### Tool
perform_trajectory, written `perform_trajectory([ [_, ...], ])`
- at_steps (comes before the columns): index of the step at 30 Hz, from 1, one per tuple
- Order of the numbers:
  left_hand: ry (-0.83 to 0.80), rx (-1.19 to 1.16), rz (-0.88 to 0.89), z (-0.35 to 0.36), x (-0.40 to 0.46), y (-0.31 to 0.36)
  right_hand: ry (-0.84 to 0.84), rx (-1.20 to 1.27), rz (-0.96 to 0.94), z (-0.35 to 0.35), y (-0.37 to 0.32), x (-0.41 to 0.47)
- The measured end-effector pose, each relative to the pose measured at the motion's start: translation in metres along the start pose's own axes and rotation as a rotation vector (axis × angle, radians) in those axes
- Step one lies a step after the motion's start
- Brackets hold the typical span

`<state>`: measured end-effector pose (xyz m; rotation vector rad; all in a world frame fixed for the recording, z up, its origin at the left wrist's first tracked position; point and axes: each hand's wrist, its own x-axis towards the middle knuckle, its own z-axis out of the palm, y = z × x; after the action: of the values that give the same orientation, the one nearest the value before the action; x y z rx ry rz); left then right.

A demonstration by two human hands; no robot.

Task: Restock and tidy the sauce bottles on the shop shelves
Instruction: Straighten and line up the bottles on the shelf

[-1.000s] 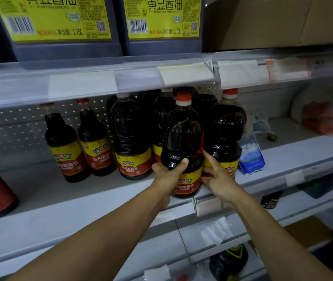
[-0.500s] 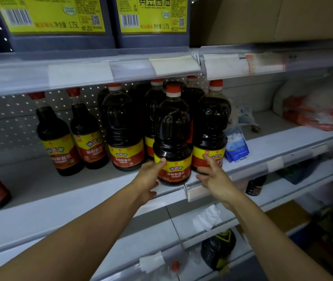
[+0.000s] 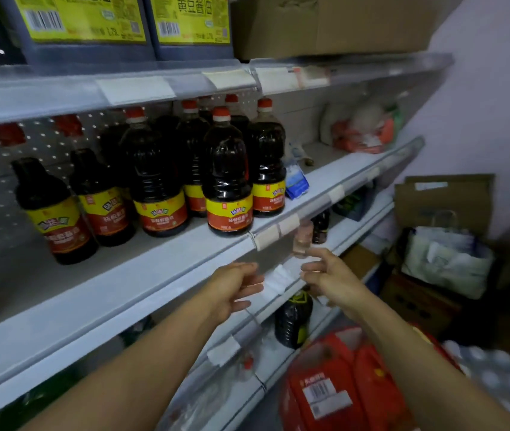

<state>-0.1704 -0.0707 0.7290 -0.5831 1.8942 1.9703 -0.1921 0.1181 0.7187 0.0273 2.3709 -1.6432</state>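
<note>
Head view: front sauce bottle (image 3: 229,185) upright at shelf (image 3: 154,275) edge, both hands, left hand (image 3: 235,286) and right hand (image 3: 328,275), below it, fingers loosely spread, empty; probably nudge bottle rearward, label facing out.

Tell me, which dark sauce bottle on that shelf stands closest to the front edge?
The tall red-capped dark sauce bottle with the yellow-and-red label, second from the right. It stands at the shelf's lip, ahead of its neighbours, just above both empty hands.

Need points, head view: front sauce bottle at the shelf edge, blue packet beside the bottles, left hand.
front sauce bottle (image 3: 228,181), head view, on its dark body above the label.
blue packet (image 3: 298,182), head view, on its blue front face.
left hand (image 3: 235,286), head view, on the back of the hand.
</note>
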Motion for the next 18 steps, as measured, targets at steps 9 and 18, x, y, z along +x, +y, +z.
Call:
perform_trajectory([
  [9, -0.278, 0.130, -0.097, 0.040, -0.076, -0.098, 0.283, 0.057, 0.138, 0.016, 0.077, -0.162],
  [18, -0.467, 0.272, -0.217, 0.118, -0.115, -0.182, 0.469, 0.193, 0.354, -0.012, 0.153, -0.273],
])
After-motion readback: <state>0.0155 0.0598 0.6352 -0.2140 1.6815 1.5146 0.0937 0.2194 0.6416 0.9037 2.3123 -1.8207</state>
